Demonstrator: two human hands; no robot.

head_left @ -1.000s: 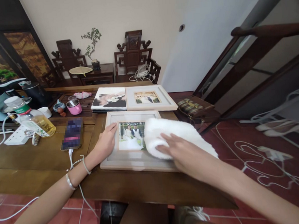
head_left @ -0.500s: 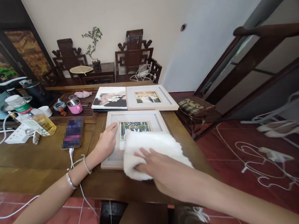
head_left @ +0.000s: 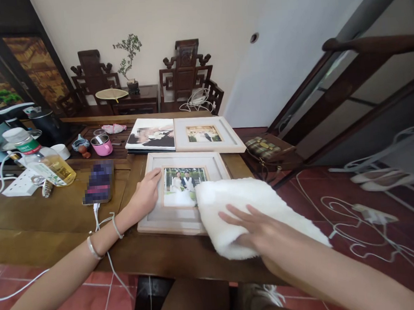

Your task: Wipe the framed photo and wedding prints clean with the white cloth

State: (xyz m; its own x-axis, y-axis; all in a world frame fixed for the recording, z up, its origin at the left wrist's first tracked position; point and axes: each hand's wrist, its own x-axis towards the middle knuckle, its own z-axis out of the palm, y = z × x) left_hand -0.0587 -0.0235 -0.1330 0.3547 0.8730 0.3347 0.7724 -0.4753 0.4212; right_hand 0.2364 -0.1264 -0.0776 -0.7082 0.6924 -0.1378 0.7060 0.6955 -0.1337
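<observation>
A pale wooden photo frame [head_left: 154, 217] with a wedding picture lies flat on the wooden table [head_left: 55, 217] in front of me. My left hand [head_left: 146, 194] rests flat on the frame's left border, fingers stretched out. My right hand [head_left: 265, 231] lies flat, fingers spread, on a fluffy white cloth [head_left: 242, 202] that covers the frame's lower right corner and hangs past the table's edge.
Behind lie a second framed photo [head_left: 209, 136] and a photo print [head_left: 151, 135]. To the left sit a phone [head_left: 99, 182] on a cable, an oil bottle [head_left: 46, 166], a power strip [head_left: 21, 184] and a pink cup [head_left: 102, 146]. Cables trail over the red floor [head_left: 356, 210].
My right hand slid the white cloth from the frame's right side to its lower middle, then back right to the lower right corner. The left hand stayed on the frame.
</observation>
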